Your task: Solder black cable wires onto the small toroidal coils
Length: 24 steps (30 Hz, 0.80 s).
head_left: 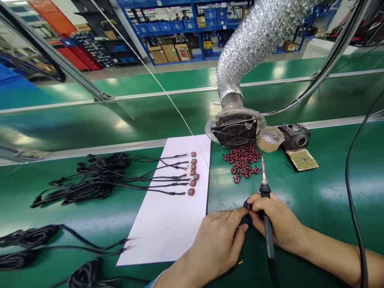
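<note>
My right hand (277,220) is closed around a soldering iron (268,232), its tip pointing away from me toward a pile of small red-and-black ring-shaped parts (244,158). Its thumb and forefinger also pinch one small red-and-black ring part (249,206). My left hand (217,240) is closed beside it, forefinger tip at that part. Thin solder wire (171,99) slants down from above to the left hand, and a short bit shows between its fingers. Below the hands, a black cable end (240,262) with a bare orange tip is partly hidden.
A fume extractor (235,130) with a silver duct stands behind the pile. Right of it are a round tub (270,139) and an iron stand with sponge (303,160). Coiled black cables (99,180) and small reddish connectors (191,192) lie left, partly on white paper (168,236).
</note>
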Each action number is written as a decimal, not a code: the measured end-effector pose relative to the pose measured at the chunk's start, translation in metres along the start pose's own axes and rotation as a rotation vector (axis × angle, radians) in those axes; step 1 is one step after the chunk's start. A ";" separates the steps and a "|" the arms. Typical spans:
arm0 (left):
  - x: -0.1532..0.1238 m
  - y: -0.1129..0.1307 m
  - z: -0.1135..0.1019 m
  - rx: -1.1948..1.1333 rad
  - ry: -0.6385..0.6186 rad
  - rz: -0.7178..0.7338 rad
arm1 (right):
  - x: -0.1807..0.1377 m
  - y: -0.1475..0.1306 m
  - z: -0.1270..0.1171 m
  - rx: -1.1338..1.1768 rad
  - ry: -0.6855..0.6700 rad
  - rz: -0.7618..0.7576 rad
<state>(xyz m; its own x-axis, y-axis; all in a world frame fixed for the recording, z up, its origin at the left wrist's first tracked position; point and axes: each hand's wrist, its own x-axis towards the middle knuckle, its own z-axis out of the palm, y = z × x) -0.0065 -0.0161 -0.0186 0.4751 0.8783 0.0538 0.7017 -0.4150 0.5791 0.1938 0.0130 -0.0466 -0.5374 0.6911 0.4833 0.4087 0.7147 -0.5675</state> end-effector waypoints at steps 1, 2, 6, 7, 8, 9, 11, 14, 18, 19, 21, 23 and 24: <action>0.000 0.000 0.000 0.003 -0.008 -0.004 | 0.002 0.001 0.000 -0.002 -0.001 -0.002; 0.000 0.000 0.000 0.004 -0.014 -0.007 | 0.003 0.002 -0.001 -0.009 0.002 -0.006; -0.001 -0.001 0.000 0.005 -0.035 -0.013 | 0.006 0.002 -0.006 -0.068 -0.005 -0.031; -0.001 -0.001 0.000 0.009 -0.041 -0.010 | 0.007 0.001 -0.007 -0.087 -0.018 -0.028; -0.002 -0.002 0.001 0.015 -0.046 -0.006 | 0.008 0.001 -0.007 -0.106 -0.033 -0.023; -0.003 -0.002 0.001 0.022 -0.047 -0.002 | 0.009 0.000 -0.007 -0.122 -0.044 -0.015; -0.004 -0.002 0.001 0.033 -0.045 0.005 | 0.011 0.000 -0.006 -0.133 -0.046 0.001; -0.005 -0.003 0.001 0.028 -0.042 0.012 | 0.013 0.002 -0.008 -0.073 -0.046 0.022; -0.007 -0.003 0.002 0.012 -0.039 0.005 | 0.012 0.006 -0.014 0.071 -0.080 0.060; -0.007 -0.002 0.002 0.010 -0.036 0.002 | 0.011 0.007 -0.015 0.097 -0.088 0.057; -0.006 -0.001 0.003 0.008 -0.027 -0.002 | 0.009 0.010 -0.015 0.126 -0.109 0.030; -0.005 0.000 0.003 0.004 -0.014 -0.002 | 0.008 0.013 -0.014 0.130 -0.122 0.000; -0.004 0.001 0.003 0.001 -0.010 -0.001 | 0.008 0.013 -0.013 0.124 -0.122 -0.011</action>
<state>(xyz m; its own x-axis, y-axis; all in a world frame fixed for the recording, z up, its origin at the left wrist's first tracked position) -0.0061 -0.0209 -0.0205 0.4794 0.8765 0.0450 0.7029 -0.4142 0.5782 0.2049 0.0292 -0.0418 -0.6296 0.6600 0.4098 0.3122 0.6980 -0.6444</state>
